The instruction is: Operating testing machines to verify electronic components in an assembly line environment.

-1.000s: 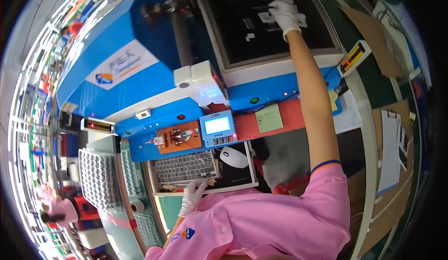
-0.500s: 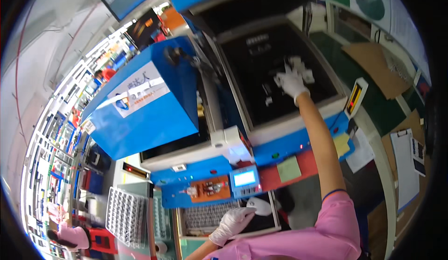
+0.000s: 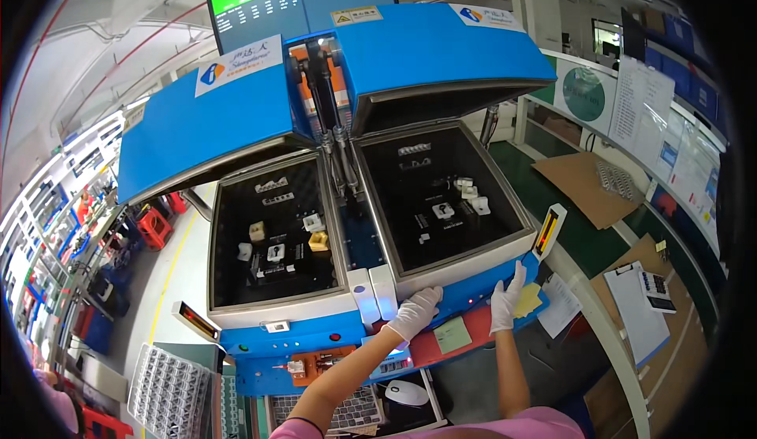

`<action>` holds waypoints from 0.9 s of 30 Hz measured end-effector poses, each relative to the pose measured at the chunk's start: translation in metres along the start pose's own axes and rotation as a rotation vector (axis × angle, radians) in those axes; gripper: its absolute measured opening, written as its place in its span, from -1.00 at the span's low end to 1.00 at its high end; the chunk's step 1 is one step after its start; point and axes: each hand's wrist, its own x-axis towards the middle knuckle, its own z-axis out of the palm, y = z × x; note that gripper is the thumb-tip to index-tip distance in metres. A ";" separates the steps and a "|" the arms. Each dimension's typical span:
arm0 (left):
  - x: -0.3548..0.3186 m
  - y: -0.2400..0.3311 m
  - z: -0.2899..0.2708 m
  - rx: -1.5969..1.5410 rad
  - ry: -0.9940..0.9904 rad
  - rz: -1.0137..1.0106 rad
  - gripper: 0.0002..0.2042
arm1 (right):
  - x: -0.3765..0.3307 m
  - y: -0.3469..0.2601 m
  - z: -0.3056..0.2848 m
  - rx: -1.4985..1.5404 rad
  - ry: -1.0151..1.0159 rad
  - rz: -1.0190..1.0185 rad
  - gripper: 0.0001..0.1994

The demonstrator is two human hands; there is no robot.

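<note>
Both my hands wear white gloves and are at the front of a blue two-bay machine [image 3: 315, 336]. My left hand [image 3: 415, 313] is closed, its fingers bent against the front edge below the right bay; whether anything is in them is hidden. My right hand [image 3: 507, 300] is open, fingers stretched upward beside the blue front panel, holding nothing visible. Small white blocks [image 3: 478, 202] and a white fixture [image 3: 443, 211] rest on the right black bed [image 3: 394, 238]. The left black bed [image 3: 236, 281] carries white pieces and a yellowish block [image 3: 318, 241]. Both blue lids [image 3: 457, 53] are raised.
A monitor [image 3: 260, 5] stands behind. Below lie an orange fixture [image 3: 315, 364], a keyboard [image 3: 355, 407] and a white mouse [image 3: 407, 392]. Clear trays [image 3: 168, 388] sit at left. At right are cardboard [image 3: 583, 187], a clipboard [image 3: 637, 309] and a calculator [image 3: 657, 292].
My right hand has left the right bed for the front panel. My left hand has moved from beside the mouse up to the machine's front edge. The left lid has risen, and the view has shifted.
</note>
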 end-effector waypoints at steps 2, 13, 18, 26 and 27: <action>-0.001 0.015 0.000 0.106 -0.030 -0.013 -0.72 | 0.005 0.021 -0.004 -0.031 0.036 0.051 -0.31; -0.028 0.055 -0.083 -0.538 -0.051 0.000 -0.79 | 0.024 -0.023 -0.040 0.311 0.214 0.164 -0.32; -0.138 -0.002 -0.242 -0.713 0.883 -0.533 -0.82 | 0.003 -0.147 -0.114 -0.432 0.168 0.251 -0.61; -0.121 -0.249 -0.228 0.594 0.373 -0.759 -0.52 | -0.037 -0.270 -0.187 -3.032 0.164 1.648 -0.79; -0.120 -0.260 -0.217 0.595 0.384 -0.750 -0.52 | -0.042 -0.268 -0.195 -3.026 0.168 1.699 -0.79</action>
